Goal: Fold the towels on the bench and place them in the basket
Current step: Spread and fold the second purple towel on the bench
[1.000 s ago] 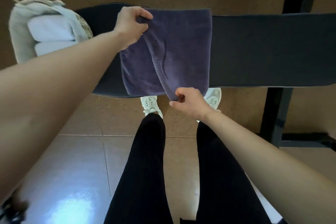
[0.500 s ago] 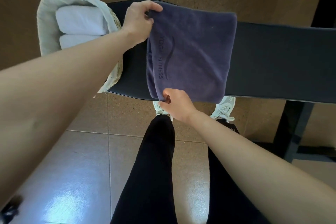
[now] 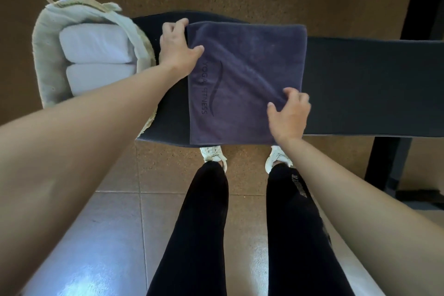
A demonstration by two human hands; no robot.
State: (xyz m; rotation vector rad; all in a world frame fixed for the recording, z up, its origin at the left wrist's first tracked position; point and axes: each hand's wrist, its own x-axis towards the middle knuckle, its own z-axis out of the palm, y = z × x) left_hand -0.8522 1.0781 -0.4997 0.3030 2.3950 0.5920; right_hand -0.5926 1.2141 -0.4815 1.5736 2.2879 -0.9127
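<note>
A purple towel (image 3: 245, 74) printed "YOGA FITNESS" lies folded flat across the dark bench (image 3: 372, 86). My left hand (image 3: 176, 48) grips its far left corner, thumb on top of the cloth. At the towel's right edge near the front, my right hand (image 3: 288, 115) pinches the cloth, and a diagonal crease runs up to its fingers. At the bench's left end stands the pale woven basket (image 3: 45, 55). Inside it, two folded white towels (image 3: 93, 43) lie side by side.
The bench's black frame leg (image 3: 384, 158) stands at the right, with a black upright behind it. My legs in black trousers and my white shoes (image 3: 212, 154) are right at the bench's front edge. Brown matting and shiny floor tiles lie below.
My right hand has moved from the towel's near left corner to its right edge. The towel now lies flat on the bench. The view has shifted left, showing more of the basket.
</note>
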